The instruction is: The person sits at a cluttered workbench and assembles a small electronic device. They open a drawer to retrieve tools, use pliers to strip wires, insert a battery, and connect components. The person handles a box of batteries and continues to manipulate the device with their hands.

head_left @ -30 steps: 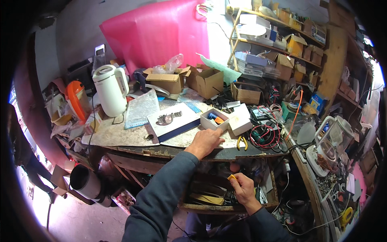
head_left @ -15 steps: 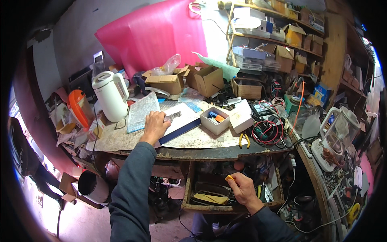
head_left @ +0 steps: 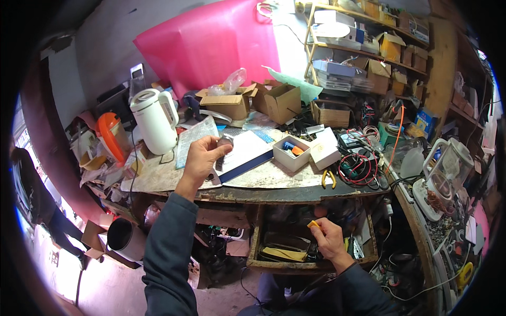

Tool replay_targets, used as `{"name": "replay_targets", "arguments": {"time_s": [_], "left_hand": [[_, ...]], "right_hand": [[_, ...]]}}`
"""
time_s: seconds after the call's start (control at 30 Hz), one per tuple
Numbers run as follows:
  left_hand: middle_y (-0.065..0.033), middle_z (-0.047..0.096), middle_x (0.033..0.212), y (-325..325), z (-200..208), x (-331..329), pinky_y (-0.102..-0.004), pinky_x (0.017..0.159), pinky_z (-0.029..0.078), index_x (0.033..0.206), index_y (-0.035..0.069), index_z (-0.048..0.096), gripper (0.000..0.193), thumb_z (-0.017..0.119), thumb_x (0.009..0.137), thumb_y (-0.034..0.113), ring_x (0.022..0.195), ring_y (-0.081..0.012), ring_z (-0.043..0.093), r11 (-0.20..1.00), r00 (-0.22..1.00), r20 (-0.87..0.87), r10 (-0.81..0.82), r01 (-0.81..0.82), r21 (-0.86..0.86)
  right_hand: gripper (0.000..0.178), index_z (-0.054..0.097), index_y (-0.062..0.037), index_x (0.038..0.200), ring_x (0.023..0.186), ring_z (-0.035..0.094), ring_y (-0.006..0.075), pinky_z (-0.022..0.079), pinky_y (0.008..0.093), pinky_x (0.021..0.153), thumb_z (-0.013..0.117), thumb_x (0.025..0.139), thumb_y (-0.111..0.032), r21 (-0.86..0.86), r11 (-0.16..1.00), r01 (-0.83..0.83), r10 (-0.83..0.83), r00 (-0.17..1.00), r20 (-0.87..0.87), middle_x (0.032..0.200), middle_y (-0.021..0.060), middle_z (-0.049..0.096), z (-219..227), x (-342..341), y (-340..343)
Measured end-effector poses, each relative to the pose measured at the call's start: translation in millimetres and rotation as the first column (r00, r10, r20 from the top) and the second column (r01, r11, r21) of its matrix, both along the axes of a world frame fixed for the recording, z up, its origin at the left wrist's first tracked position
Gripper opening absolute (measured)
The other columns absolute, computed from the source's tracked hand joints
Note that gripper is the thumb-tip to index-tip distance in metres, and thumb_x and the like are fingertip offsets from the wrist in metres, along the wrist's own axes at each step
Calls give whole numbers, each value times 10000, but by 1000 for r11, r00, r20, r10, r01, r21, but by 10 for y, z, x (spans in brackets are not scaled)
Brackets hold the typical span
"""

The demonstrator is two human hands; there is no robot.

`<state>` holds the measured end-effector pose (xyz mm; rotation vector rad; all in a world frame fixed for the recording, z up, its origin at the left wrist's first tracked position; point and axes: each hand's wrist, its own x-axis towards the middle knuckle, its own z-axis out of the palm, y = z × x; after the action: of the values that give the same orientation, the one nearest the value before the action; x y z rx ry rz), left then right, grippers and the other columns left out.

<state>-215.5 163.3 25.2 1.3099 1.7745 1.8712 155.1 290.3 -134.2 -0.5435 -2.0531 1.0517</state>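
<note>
My left hand (head_left: pixel 200 160) is closed on a wristwatch (head_left: pixel 225 142) with a dark round face and a band hanging down, held above the white-topped box with dark blue sides (head_left: pixel 247 155). Over the open drawer (head_left: pixel 311 267), my right hand (head_left: pixel 329 241) pinches a small yellow-handled tool (head_left: pixel 313 224); its working end cannot be made out. Inside the drawer are a yellow packet (head_left: pixel 284 255) and a clutter of hand tools. Right of the blue-sided box stands an open white box (head_left: pixel 291 160) with blue and orange pieces, its lid (head_left: pixel 324 150) beside it.
Yellow-handled pliers (head_left: pixel 329 179) lie at the bench's front edge, near tangled red and black cables (head_left: pixel 358 167). A white jug (head_left: pixel 154 121) stands at the left. Cardboard boxes (head_left: pixel 226 105) line the back. On the floor sits a dark-mouthed bin (head_left: pixel 125 239).
My left hand has picked the wristwatch up off the white-topped box and drawn it closer to me. My right hand still holds the yellow-handled tool over the drawer. The view has shifted slightly.
</note>
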Motion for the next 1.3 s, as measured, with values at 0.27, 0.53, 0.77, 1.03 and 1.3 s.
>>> {"name": "replay_targets", "arguments": {"time_s": [0.27, 0.53, 0.77, 1.03, 1.3], "left_hand": [[-177, 707, 1118, -636, -390, 838, -369, 807, 606, 1191, -46, 594, 266, 558, 1038, 168, 867, -222, 719, 912, 658, 653, -376, 387, 134], [-244, 660, 1261, -759, -893, 1617, -395, 949, 587, 1352, -99, 514, 381, 552, 1014, 71, 1047, -297, 715, 798, 382, 801, -461, 574, 185], [-233, 687, 1171, -821, -980, 1855, -381, 856, 608, 1408, -52, 455, 422, 578, 1033, 97, 985, -296, 731, 806, 470, 758, -453, 580, 122], [-129, 702, 1122, -966, -1006, 1929, -302, 827, 593, 1414, -35, 493, 406, 571, 1027, 61, 903, -198, 728, 846, 686, 625, -374, 528, -73], [-44, 658, 1013, -971, -1058, 1890, -256, 909, 514, 1441, -15, 499, 506, 623, 951, -17, 992, -127, 638, 923, 850, 409, -332, 383, -46]], "right_hand": [[147, 565, -52, 1113, 759, 629, 105, 512, 259, 672, 615, 990, -116, -473, 853, -219, 144, 971, -191, 895, 30, 656, -124, 46, 75], [179, 611, -68, 893, 560, 537, 55, 418, 217, 513, 790, 891, -80, -570, 744, -350, 180, 925, -333, 702, -34, 576, 180, -123, -264], [249, 489, -59, 822, 916, 595, 56, 502, 217, 781, 698, 944, 1, -545, 644, -537, 363, 842, -400, 1092, 73, 670, 258, -265, -471], [318, 406, -93, 813, 786, 601, 60, 494, 187, 625, 675, 932, 26, -547, 599, -584, 439, 811, -386, 1206, 166, 689, 165, -297, -546], [422, 390, -99, 771, 853, 552, 76, 478, 243, 765, 786, 857, 21, -474, 699, -535, 453, 845, -285, 1018, 107, 713, 248, -273, -626]]}}
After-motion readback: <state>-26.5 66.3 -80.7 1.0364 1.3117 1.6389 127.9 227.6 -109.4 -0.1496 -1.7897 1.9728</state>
